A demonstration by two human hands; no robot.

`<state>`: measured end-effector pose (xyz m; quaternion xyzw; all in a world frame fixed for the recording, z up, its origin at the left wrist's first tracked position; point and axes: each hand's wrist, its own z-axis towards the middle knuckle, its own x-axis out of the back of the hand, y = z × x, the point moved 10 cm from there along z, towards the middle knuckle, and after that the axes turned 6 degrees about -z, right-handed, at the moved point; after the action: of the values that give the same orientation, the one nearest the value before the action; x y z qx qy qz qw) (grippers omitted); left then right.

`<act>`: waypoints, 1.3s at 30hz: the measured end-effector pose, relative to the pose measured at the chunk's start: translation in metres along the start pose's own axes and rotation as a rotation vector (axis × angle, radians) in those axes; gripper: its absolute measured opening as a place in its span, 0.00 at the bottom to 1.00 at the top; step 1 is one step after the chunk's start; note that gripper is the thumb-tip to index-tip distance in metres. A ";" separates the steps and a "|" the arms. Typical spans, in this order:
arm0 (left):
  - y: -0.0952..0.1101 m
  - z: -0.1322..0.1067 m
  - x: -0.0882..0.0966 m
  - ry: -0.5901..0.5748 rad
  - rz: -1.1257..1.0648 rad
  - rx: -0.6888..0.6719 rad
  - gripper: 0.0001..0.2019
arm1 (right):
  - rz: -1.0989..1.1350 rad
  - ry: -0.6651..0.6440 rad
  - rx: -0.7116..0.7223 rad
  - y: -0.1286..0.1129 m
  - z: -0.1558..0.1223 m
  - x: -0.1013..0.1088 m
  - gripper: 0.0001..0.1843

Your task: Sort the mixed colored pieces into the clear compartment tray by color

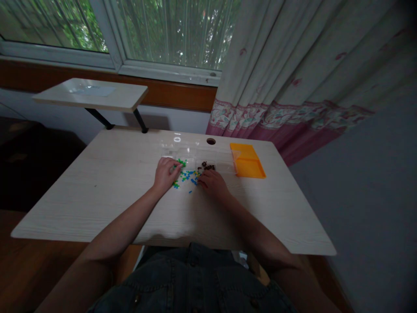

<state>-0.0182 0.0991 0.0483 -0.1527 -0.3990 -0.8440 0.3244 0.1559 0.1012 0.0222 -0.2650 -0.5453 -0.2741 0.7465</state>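
My left hand (165,174) rests by the left end of a clear plastic compartment box (224,165), thumb and index finger brought together beside small green pieces (181,162). Whatever lies between those fingertips is too small to name. Over the right side of a loose scatter of small blue pieces (186,175), with some green and yellow among them, my right hand (213,184) curls its fingers down. Its fingertips are partly hidden, and I cannot make out what they hold. Dark brown pieces (210,167) lie in a compartment just beyond the right hand.
An orange tray (249,167) lies at the right beside the box. The pale wooden desk (124,174) has a round cable hole (211,141) near its back edge. A raised shelf (94,98) stands at back left. A curtain (260,87) hangs behind the desk.
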 end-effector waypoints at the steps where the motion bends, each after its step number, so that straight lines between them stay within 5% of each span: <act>1: -0.003 0.000 0.001 0.012 0.011 0.010 0.11 | 0.013 0.012 -0.001 0.001 0.000 0.001 0.08; 18: -0.028 -0.001 0.010 0.105 0.147 0.082 0.13 | 0.194 0.061 -0.068 0.011 0.000 0.004 0.07; 31: 0.050 -0.011 -0.024 -0.236 -0.024 -0.280 0.11 | 0.724 0.121 -0.339 0.033 0.001 0.001 0.13; 39: 0.060 -0.019 -0.027 -0.218 0.011 -0.370 0.13 | 1.102 0.021 -0.436 0.025 0.001 -0.024 0.19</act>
<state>0.0419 0.0675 0.0571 -0.3023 -0.2691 -0.8795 0.2505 0.1666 0.1224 -0.0035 -0.6537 -0.2508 0.0459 0.7125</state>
